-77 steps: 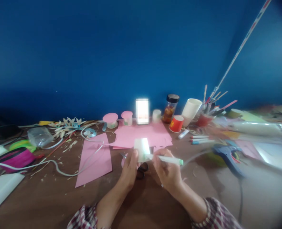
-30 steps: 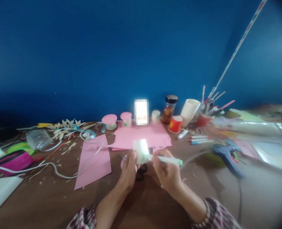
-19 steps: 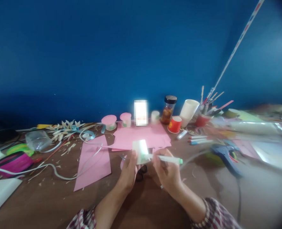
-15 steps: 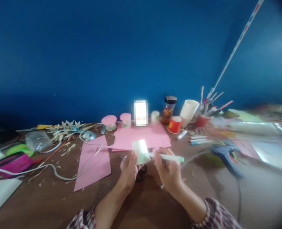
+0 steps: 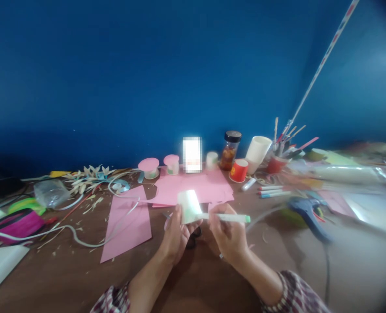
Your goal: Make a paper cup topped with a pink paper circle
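Note:
My left hand [image 5: 176,234] is closed around a small white paper cup [image 5: 190,205], held tilted above the table. Between the fingers of my right hand [image 5: 228,234] is a white marker [image 5: 227,217] with a green end, its tip at the cup's lower right side. Any mark under the tip is too blurred to make out. Scissors with dark handles [image 5: 193,238] lie partly hidden behind my left hand. Beyond the cup are pink paper sheets [image 5: 193,184], and one more pink sheet [image 5: 127,224] lies to the left.
Two pink-topped cups [image 5: 149,167] stand at the back, with a red paper cup [image 5: 239,170], a dark-lidded jar [image 5: 230,150] and a tall white cup [image 5: 258,154] further right. A glue gun [image 5: 310,217] lies right. A white cable [image 5: 82,239] crosses the left side.
The cup in my left hand has turned and shifted slightly left. The marker tip has moved lower along the cup's side, and my right hand has shifted slightly left.

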